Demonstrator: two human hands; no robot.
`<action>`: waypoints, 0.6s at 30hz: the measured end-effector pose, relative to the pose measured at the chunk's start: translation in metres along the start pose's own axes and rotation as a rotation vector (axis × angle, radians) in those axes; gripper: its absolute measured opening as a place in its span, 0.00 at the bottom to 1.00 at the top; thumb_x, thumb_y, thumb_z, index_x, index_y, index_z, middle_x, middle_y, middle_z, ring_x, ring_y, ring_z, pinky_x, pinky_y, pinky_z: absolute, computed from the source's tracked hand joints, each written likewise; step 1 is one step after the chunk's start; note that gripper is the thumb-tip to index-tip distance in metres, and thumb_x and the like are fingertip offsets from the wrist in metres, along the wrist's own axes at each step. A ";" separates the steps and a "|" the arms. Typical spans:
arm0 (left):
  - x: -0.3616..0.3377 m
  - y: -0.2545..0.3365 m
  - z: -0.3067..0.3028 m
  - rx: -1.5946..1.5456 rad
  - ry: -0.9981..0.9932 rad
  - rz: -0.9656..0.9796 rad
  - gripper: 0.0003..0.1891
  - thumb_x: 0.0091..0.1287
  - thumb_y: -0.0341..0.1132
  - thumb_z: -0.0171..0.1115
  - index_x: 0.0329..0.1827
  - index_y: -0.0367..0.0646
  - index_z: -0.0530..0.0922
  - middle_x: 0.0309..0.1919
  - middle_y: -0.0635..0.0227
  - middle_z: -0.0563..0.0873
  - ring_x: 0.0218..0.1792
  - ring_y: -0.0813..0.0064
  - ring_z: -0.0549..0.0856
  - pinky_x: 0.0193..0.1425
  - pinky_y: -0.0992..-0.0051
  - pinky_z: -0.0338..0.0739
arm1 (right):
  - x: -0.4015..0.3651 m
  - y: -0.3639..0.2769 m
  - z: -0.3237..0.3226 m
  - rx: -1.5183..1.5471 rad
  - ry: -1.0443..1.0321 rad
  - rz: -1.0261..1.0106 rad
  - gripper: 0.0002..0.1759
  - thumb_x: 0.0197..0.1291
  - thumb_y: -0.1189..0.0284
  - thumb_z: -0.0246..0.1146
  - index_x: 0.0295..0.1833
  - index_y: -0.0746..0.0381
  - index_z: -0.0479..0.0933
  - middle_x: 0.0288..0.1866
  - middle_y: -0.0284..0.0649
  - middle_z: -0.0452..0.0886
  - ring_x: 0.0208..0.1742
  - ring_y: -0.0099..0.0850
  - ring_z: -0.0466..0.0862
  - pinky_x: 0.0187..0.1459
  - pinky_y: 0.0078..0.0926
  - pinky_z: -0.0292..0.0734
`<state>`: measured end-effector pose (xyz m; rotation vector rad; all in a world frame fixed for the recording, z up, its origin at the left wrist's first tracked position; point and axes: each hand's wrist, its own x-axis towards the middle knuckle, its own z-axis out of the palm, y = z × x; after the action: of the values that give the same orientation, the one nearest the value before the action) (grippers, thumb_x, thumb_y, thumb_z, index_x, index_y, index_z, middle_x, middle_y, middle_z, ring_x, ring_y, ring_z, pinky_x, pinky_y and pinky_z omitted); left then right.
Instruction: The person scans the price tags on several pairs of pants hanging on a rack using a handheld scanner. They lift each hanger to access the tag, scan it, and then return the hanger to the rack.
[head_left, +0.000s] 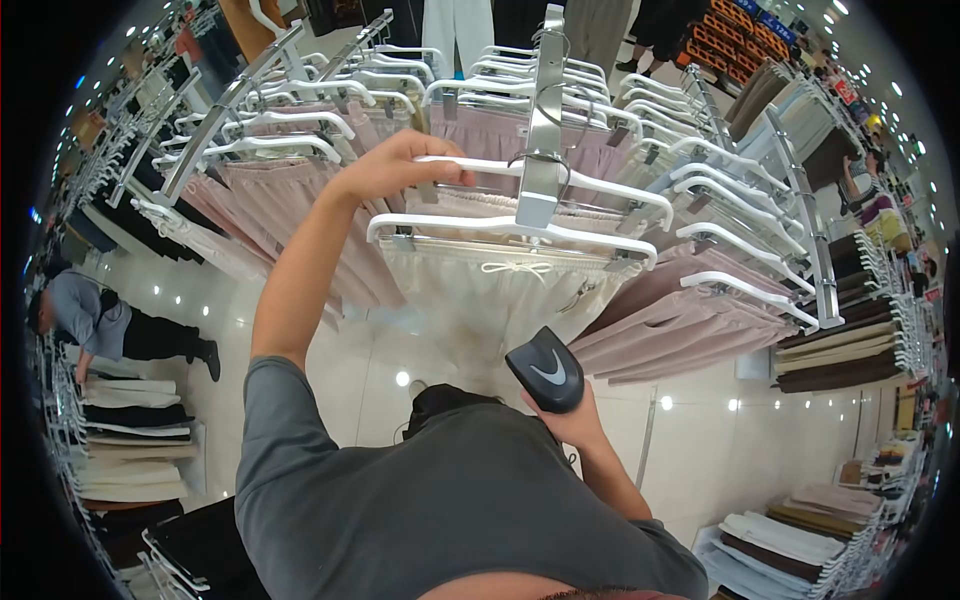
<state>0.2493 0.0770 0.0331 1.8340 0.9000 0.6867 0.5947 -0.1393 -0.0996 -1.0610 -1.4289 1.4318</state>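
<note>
My left hand (pixel 400 165) has its fingers closed round a white hanger (pixel 490 168), the second from the front on the middle metal rail (pixel 541 130). Just in front of it hangs another white hanger (pixel 600 243), carrying cream pants (pixel 460 290) with a drawstring bow. Below and to the right, my right hand (pixel 575 420) is wrapped round a black handheld scanner (pixel 546 370). The scanner lies close to the lower part of the cream pants. Most of the right hand's fingers are hidden behind it.
Pink pants (pixel 690 310) hang on the right arm of the rack, more pink pants (pixel 290 200) on the left. A person (pixel 110 320) stands at the far left beside folded clothes (pixel 130 440). Another clothes pile (pixel 780 540) is at the lower right.
</note>
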 end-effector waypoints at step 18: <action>-0.034 -0.047 -0.006 -0.002 0.008 -0.018 0.12 0.74 0.36 0.67 0.48 0.36 0.89 0.48 0.67 0.88 0.51 0.76 0.84 0.60 0.74 0.76 | 0.008 -0.005 0.040 -0.006 -0.051 0.002 0.20 0.55 0.76 0.79 0.51 0.68 0.81 0.42 0.35 0.88 0.42 0.20 0.82 0.48 0.24 0.79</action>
<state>0.2118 0.0657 -0.0104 1.8208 0.9199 0.6845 0.5542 -0.1438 -0.0948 -1.0372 -1.4692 1.4662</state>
